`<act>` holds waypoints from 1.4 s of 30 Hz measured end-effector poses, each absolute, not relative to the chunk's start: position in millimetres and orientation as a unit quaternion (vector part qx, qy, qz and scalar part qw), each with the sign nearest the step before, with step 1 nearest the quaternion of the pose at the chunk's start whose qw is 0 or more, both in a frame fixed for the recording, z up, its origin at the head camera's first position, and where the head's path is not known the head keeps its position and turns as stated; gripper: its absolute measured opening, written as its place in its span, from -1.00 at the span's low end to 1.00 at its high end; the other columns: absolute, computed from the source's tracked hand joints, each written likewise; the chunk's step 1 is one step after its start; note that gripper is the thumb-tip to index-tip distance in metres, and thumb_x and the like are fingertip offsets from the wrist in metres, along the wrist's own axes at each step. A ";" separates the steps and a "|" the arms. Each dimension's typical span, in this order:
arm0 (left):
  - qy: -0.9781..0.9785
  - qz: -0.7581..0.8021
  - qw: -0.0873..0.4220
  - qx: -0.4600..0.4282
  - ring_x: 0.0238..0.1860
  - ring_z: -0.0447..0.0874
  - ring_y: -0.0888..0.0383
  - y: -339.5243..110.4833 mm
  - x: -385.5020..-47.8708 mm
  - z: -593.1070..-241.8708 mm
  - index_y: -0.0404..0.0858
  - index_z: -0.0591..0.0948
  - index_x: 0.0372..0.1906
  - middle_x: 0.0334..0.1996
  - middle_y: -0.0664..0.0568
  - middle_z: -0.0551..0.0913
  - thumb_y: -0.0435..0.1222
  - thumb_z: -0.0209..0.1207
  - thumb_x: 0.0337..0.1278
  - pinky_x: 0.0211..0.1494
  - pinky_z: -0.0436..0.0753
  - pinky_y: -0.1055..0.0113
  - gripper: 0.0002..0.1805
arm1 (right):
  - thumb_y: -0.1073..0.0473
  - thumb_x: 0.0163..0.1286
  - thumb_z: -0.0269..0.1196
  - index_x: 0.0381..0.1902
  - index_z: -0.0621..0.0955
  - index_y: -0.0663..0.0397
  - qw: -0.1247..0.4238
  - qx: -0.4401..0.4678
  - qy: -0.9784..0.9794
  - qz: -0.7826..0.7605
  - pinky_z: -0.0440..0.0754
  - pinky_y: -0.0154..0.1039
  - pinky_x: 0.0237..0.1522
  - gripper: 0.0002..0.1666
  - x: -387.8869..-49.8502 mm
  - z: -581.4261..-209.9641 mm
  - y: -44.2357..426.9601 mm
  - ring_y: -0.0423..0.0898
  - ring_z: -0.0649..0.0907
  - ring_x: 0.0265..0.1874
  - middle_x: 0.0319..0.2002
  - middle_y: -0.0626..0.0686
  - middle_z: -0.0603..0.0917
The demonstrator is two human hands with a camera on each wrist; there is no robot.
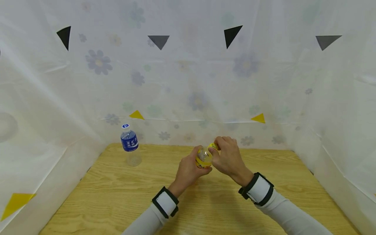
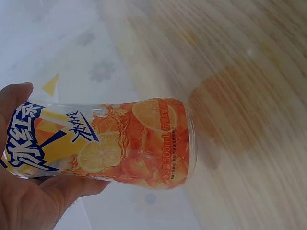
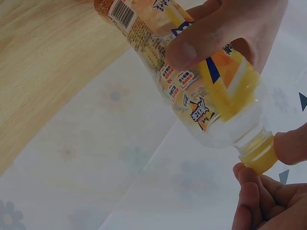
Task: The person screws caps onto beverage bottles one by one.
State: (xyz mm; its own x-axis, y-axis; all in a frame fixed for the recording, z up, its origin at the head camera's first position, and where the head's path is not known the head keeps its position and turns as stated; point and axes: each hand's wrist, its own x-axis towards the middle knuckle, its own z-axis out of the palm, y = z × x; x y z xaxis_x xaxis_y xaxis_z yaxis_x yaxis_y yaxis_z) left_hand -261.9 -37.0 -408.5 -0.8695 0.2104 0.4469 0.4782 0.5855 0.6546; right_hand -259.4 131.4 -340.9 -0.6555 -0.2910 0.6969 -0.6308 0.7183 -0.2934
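A clear plastic iced tea bottle (image 1: 204,158) with a yellow and orange label is held over the table, tilted. My left hand (image 1: 188,168) grips it round the body, thumb on one side and fingers on the other. In the left wrist view, the lower label of the bottle (image 2: 144,139) shows lemon slices. My right hand (image 1: 230,159) pinches the yellow cap (image 3: 260,154) between thumb and fingers. In the right wrist view the cap sits at the bottle's neck; whether it is loose I cannot tell.
A clear bottle (image 1: 129,143) with a blue label and a white and blue cap stands upright at the back left of the wooden table (image 1: 117,192). White flower-patterned sheeting (image 1: 188,81) with black, grey and yellow triangles encloses the back and sides.
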 end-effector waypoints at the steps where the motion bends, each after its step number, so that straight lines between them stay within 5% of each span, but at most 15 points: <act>1: -0.875 -0.409 0.165 -0.197 -0.23 0.76 0.08 -36.8 -262.0 -408.7 -0.12 0.39 0.38 -0.12 -0.08 0.75 -0.10 0.54 -0.03 -0.25 0.67 0.34 -0.15 | 0.28 0.24 0.37 -0.51 0.44 0.11 0.323 0.266 -0.869 0.265 0.15 -0.11 -0.25 -0.71 -259.8 -341.1 131.6 -0.04 0.36 -0.48 -0.57 0.05 0.42; 18: -0.879 -0.398 0.175 -0.197 -0.26 0.75 0.09 -35.2 -261.8 -409.6 -0.10 0.41 0.34 -0.15 -0.08 0.75 -0.10 0.55 -0.07 -0.29 0.66 0.36 -0.17 | 0.23 0.22 0.39 -0.64 0.30 0.04 0.381 0.278 -0.845 0.250 0.07 -0.12 -0.30 -0.52 -265.5 -346.6 131.9 -0.12 0.20 -0.56 -0.63 -0.07 0.21; 42: -0.881 -0.394 0.172 -0.198 -0.21 0.77 0.08 -35.0 -260.9 -408.4 -0.11 0.41 0.33 -0.14 -0.05 0.74 -0.13 0.55 -0.07 -0.25 0.68 0.34 -0.18 | 0.09 0.37 0.35 -0.53 0.45 0.10 0.301 0.242 -0.891 0.238 0.16 -0.11 -0.28 -0.62 -252.3 -336.7 135.2 -0.04 0.37 -0.49 -0.58 -0.03 0.39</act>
State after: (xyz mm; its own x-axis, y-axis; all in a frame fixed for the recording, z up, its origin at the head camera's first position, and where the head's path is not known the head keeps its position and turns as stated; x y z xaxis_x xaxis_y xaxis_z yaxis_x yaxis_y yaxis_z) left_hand -260.9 -35.0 -408.4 -0.8621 0.2136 0.4595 0.4850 0.6105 0.6261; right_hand -252.3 135.2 -336.7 -0.7013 -0.2885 0.6519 -0.5749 0.7696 -0.2778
